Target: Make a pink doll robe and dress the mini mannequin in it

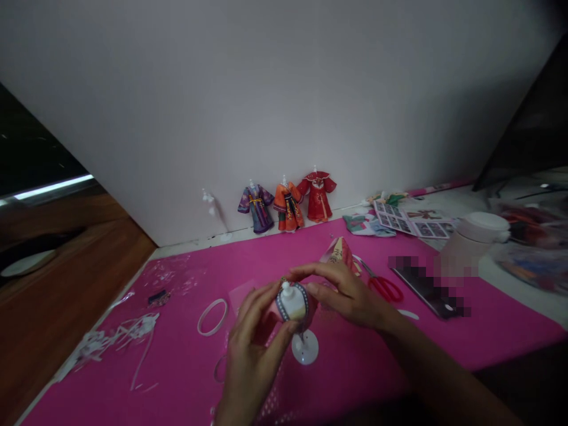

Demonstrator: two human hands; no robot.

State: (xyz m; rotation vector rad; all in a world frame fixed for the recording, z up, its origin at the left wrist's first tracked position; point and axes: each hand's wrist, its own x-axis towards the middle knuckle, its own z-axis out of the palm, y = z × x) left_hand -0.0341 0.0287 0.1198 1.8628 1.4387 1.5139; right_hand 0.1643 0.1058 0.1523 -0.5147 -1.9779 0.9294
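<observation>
Between my two hands is a small white dress form on a round white base. It wears a tiny pink doll garment with grey dotted trim along both front edges. My left hand is closed around the left side, its thumb at the lower front and its fingers at the far left. From the right, my right hand pinches the garment's edge between thumb and fingers near the neck. The back of the form is hidden.
Three dressed mini forms, purple, orange and red, lean against the white wall. Red-handled scissors, a phone and a lidded jar lie or stand right. White strips and a ring lie left.
</observation>
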